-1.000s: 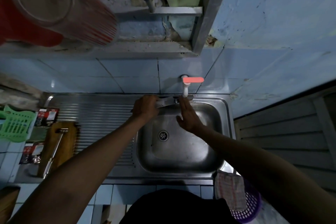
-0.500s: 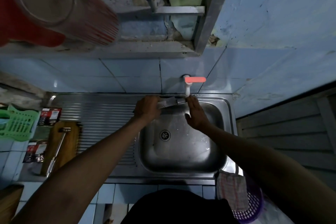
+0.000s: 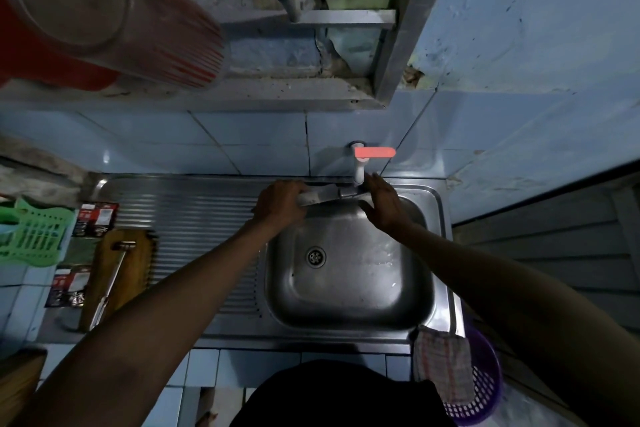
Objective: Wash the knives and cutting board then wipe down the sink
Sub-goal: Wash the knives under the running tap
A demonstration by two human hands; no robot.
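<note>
A steel sink (image 3: 349, 319) fills the middle, its drain (image 3: 315, 256) left of centre. My left hand (image 3: 280, 203) is shut on the handle of a knife (image 3: 323, 196), held level under the white tap (image 3: 359, 168) with an orange lever. My right hand (image 3: 382, 204) lies with flat fingers against the blade near its tip. On the left counter a wooden cutting board (image 3: 104, 274) carries a second knife (image 3: 110, 282).
The ribbed drainboard (image 3: 194, 218) runs left of the basin. A green plastic basket (image 3: 33, 236) and dark packets (image 3: 95, 218) sit far left. A checked cloth (image 3: 445, 366) hangs on a purple basket (image 3: 483, 392) at front right. A red tumbler (image 3: 104, 17) juts overhead.
My right hand has slid up along the blade toward the tap. My left hand keeps its hold on the knife handle.
</note>
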